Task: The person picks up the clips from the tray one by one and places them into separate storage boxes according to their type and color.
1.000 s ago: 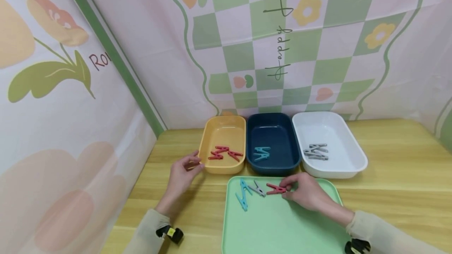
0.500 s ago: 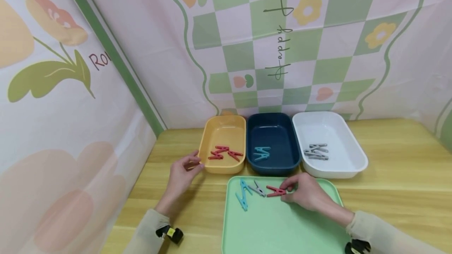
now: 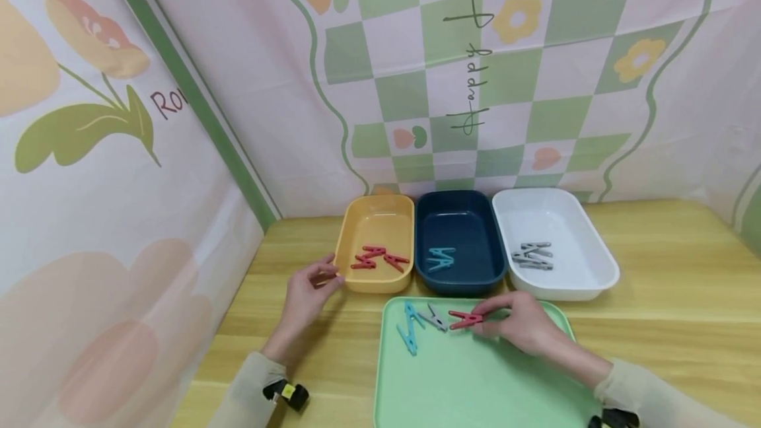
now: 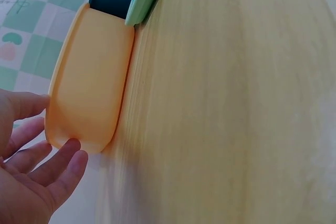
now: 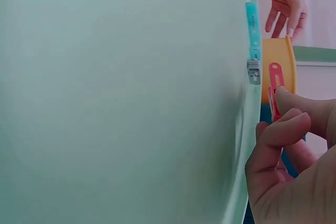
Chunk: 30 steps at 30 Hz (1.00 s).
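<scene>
1. Right now the right hand has its thumb and curled fingers pinched together on one end of a red clothespin, which lies low over the far part of the mint-green tray; whether the pin is lifted clear of the tray cannot be told.
2. Just beside that pin, on the same tray, lie a grey clothespin and a teal clothespin, both of smooth moulded plastic, the grey one between the other two.
3. Meanwhile the left hand rests on the desk with its fingers loosely spread apart, holding nothing; its fingertips touch the near left corner of the yellow bin.
4. Beyond the tray stand three rounded rectangular plastic bins side by side: the yellow bin with red pins inside, a dark blue bin with teal pins, and a white bin with grey pins.
5. Underneath everything, the desk shows a pale wood grain, and a printed cloth backdrop of green and pink checks with flowers hangs behind.
</scene>
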Available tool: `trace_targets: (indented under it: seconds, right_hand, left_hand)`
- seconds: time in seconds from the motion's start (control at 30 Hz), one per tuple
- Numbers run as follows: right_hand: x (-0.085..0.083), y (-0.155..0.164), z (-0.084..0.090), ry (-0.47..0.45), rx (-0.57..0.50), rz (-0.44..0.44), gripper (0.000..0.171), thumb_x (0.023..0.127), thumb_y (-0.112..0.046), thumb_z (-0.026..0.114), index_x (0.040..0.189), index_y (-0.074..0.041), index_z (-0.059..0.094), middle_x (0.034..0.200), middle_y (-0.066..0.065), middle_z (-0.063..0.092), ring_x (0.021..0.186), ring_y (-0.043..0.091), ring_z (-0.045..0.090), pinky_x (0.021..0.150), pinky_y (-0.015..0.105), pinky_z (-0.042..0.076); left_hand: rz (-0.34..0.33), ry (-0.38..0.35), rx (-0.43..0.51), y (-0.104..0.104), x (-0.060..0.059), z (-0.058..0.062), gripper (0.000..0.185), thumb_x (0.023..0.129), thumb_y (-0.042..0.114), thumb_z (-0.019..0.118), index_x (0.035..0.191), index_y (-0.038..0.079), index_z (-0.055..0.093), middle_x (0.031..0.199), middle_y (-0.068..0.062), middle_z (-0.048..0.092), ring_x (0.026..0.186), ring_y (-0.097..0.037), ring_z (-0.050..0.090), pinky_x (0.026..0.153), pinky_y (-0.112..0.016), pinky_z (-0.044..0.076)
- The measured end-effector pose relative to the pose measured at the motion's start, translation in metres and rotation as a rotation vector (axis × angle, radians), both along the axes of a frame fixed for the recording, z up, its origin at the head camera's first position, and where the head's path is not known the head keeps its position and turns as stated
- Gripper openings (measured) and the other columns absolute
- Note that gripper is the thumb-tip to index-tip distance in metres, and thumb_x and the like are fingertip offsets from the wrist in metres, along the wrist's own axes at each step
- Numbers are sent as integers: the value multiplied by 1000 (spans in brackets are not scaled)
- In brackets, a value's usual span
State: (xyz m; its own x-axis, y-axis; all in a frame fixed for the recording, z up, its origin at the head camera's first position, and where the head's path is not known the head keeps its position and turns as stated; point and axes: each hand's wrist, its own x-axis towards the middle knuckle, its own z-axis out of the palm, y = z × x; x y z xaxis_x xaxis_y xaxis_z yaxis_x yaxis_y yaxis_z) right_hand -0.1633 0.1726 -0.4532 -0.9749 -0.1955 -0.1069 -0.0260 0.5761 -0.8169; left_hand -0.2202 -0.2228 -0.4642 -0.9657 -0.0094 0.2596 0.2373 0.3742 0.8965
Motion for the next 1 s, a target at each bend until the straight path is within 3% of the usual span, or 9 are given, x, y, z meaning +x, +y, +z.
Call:
trace_targets:
  seconds: [0.1, 0.23, 0.63, 0.73, 0.87, 1.0]
  right_hand:
    - [2, 2, 3, -59, -60, -20, 29, 81, -16, 91, 108, -10, 82, 105, 5, 77, 70, 19, 58, 56, 28, 48]
    - [4, 5, 5, -129, -137, -31, 31, 84, -17, 90, 113, -10, 81, 104, 5, 76, 44, 14, 43, 38, 26, 38]
    - [5, 3, 25, -130, -201, 14, 33, 88, -18, 87, 118, -7, 79, 68, 11, 69, 41, 13, 38, 37, 25, 36]
    - [3, 1, 31, -109, -219, 18, 33, 87, -16, 87, 118, -5, 79, 68, 13, 69, 40, 13, 37, 37, 25, 35]
    - [-1, -1, 40, -86, -237, 25, 35, 87, -15, 87, 118, -3, 78, 81, 12, 74, 41, 13, 39, 37, 24, 35]
    - [-5, -3, 47, -73, -227, 22, 37, 88, -16, 87, 121, -3, 77, 67, 8, 66, 43, 13, 40, 37, 25, 36]
  left_hand:
    - [-1, 8, -3, 0, 0, 0, 23, 87, -1, 83, 107, -8, 73, 140, -18, 66, 108, -37, 73, 88, -31, 63]
    - [-2, 23, -2, 1, 0, -1, 23, 87, -1, 83, 106, -8, 73, 140, -19, 65, 108, -38, 73, 88, -32, 64]
    - [-5, 22, 24, 0, 1, -1, 21, 87, -1, 84, 105, -7, 73, 139, -19, 66, 108, -38, 73, 89, -35, 64]
    - [4, 23, 9, 1, 1, 0, 20, 88, 0, 84, 105, -6, 74, 138, -18, 67, 110, -37, 72, 89, -35, 64]
    - [3, 20, 10, 0, 1, 0, 21, 88, 0, 84, 105, -6, 74, 139, -17, 67, 109, -37, 72, 89, -35, 64]
    - [0, 16, 15, 0, 0, -1, 21, 87, -1, 84, 104, -6, 74, 139, -18, 66, 108, -38, 73, 89, -34, 64]
